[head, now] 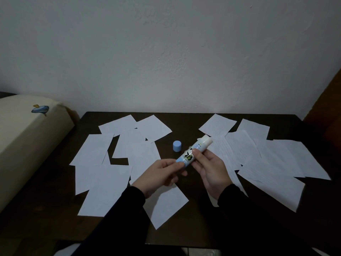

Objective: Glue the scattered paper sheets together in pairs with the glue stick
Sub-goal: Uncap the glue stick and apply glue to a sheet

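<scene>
Glue stick (194, 152) uncapped, held tilted above dark table (186, 122), left hand (160, 175) pinching its blue base, right hand (210, 169) gripping the barrel, blue cap (177, 146) upright beside it, white paper sheets (103, 174) scattered both sides

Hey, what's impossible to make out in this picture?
- Head view, glue stick: label text too small and blurred; its base is hidden by the left hand.
- Whether any sheets are already glued: overlaps and dim light hide it.
- Writing on the right sheets: too faint.
- Right hand: palm hidden.
</scene>
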Motion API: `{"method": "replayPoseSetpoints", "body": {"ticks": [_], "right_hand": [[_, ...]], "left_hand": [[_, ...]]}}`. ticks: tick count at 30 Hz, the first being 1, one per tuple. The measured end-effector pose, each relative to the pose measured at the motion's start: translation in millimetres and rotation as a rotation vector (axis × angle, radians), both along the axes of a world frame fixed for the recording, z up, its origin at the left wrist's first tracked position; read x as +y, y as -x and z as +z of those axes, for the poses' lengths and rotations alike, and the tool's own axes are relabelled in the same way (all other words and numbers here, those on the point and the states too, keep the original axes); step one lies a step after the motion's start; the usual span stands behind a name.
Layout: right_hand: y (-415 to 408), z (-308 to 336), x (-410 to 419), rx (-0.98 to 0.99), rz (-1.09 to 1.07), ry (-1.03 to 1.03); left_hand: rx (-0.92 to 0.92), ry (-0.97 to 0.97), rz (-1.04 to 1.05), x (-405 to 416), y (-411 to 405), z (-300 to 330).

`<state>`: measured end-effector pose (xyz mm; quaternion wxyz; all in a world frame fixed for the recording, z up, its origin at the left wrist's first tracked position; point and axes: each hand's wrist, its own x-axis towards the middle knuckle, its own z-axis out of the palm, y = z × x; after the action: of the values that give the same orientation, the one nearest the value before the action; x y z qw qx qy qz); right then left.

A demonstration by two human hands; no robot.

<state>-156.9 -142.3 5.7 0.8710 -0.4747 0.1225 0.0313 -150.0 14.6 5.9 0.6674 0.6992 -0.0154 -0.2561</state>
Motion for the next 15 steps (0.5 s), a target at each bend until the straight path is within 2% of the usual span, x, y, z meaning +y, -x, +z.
{"method": "replayPoseSetpoints", "body": {"ticks": [3,7,9,15], "right_hand": [[-0.1,-0.8,1.2,0.004,-0.01,-0.013],[0.5,-2.4,1.9,0.02,-0.024,0.022],[0.6,-2.1,1.5,0.02,-0.027,0.032],[1.4,0.1,-0.1,-0.015,0.008,-0.023]], "left_hand": [[0.007,0.049,0.018,-2.1,1.2,-0.2],[-0.229,-0.136,0.092,-1.3,-0.4,-5.9],[-0.263,-0.141,0.099,-0.4,-0.4,-7.6],[-0.012,0.002,-0.009,-0.3,0.2,-2.5]]}}
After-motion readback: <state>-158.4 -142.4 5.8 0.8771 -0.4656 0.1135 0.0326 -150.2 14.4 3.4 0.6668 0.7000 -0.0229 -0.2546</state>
